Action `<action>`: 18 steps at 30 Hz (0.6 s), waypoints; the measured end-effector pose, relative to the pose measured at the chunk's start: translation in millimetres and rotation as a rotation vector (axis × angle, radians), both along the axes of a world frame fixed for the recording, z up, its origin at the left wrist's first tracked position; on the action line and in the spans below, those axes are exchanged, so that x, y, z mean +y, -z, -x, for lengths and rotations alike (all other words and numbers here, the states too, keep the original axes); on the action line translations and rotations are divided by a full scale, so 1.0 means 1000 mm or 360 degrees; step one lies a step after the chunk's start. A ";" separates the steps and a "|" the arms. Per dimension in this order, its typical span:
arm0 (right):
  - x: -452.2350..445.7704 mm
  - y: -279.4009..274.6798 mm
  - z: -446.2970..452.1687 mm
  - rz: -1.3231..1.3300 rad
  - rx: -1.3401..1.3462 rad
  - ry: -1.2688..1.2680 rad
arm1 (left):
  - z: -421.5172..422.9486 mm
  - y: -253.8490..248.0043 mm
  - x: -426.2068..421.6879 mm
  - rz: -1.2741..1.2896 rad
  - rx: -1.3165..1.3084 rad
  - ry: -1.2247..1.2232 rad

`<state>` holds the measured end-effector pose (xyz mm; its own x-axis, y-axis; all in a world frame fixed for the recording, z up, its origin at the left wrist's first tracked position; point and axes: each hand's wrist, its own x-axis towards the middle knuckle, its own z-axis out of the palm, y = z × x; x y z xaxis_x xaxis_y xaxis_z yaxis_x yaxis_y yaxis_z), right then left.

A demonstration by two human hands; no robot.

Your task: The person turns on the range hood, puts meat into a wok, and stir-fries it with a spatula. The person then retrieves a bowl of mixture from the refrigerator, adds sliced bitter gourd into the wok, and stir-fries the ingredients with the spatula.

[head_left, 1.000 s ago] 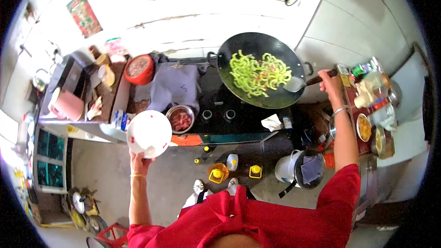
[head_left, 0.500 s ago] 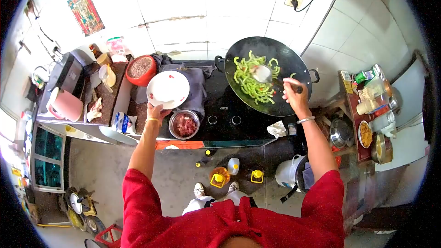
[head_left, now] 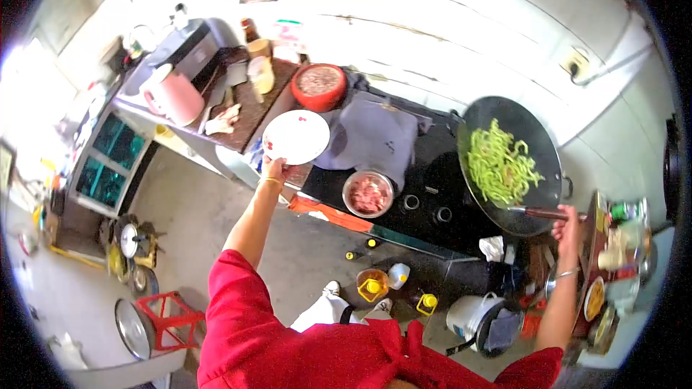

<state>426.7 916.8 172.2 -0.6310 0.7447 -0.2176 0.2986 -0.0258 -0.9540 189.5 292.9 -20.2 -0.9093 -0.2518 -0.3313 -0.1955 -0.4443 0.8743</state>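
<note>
In my left hand (head_left: 274, 170) is a white plate (head_left: 297, 137) with small red marks, gripped by its near rim. It is over the counter, left of the grey cloth. My right hand (head_left: 567, 229) is closed at the end of the brown handle of a wok spatula (head_left: 542, 212). The spatula's handle crosses the near right rim of the black wok (head_left: 479, 112), and its head is hidden in or behind the food. Green pepper strips (head_left: 501, 164) lie in the wok. A metal bowl of raw sliced meat (head_left: 369, 194) rests on the stove front, between my hands.
A grey cloth (head_left: 375, 137) covers the stove's left part. Behind the plate stands a red bowl (head_left: 318, 86), with a pink kettle (head_left: 173, 97) farther left. A crumpled white tissue (head_left: 491, 248) lies near the front edge. Oil bottles (head_left: 373, 287) and a bucket (head_left: 468, 313) stand on the floor.
The view has turned, so the stove appears farther right and tilted. My right hand has drawn the spatula handle to the wok's near right rim. My left hand still holds the plate.
</note>
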 end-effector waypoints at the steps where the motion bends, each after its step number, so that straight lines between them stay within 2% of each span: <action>1: -0.016 0.012 0.017 0.0061 0.0033 0.0017 | -0.006 -0.017 -0.006 -0.0002 0.0081 -0.0043; 4: -0.042 0.048 0.042 0.0107 0.0235 -0.0014 | 0.013 0.013 -0.058 -0.0074 0.0089 -0.0210; 7: -0.037 0.067 0.045 -0.0139 0.0313 0.0008 | 0.027 0.029 -0.092 -0.0134 0.0105 -0.0395; 8: -0.034 0.065 0.045 -0.0194 0.0205 0.0083 | 0.034 0.035 -0.102 -0.0125 0.0095 -0.0437; 10: -0.037 0.056 0.039 -0.0430 0.0186 -0.0033 | 0.050 0.044 -0.118 -0.0141 0.0103 -0.0518; 12: -0.049 0.035 0.037 -0.0617 0.0105 -0.0112 | 0.073 0.058 -0.139 -0.0387 -0.0011 -0.0487; 13: -0.055 0.022 0.033 -0.0790 0.0015 -0.0187 | 0.093 0.087 -0.159 -0.0365 0.0074 -0.0398; 14: -0.066 0.005 0.028 -0.0741 0.0089 -0.0189 | 0.083 0.042 -0.136 -0.0178 0.0125 -0.0442; 15: 0.007 0.034 0.013 0.0338 0.0566 -0.0354 | 0.108 0.073 -0.158 -0.0196 0.0136 -0.0363; 16: -0.087 -0.025 0.022 -0.0548 0.0168 0.0098 | 0.116 0.096 -0.174 -0.0482 0.0302 -0.0251; 17: -0.089 -0.036 0.011 -0.0608 0.0074 0.0207 | 0.173 0.200 -0.237 -0.0272 0.0622 0.0067; 18: -0.083 -0.043 -0.001 -0.0601 0.0070 0.0146 | 0.205 0.253 -0.270 -0.0090 0.0973 0.0341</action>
<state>427.6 833.8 215.6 -0.5605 0.8210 0.1087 0.2699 0.3052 -0.9133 -15.6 23.3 -272.9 -0.9662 -0.0412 0.2545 0.2406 -0.4993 0.8324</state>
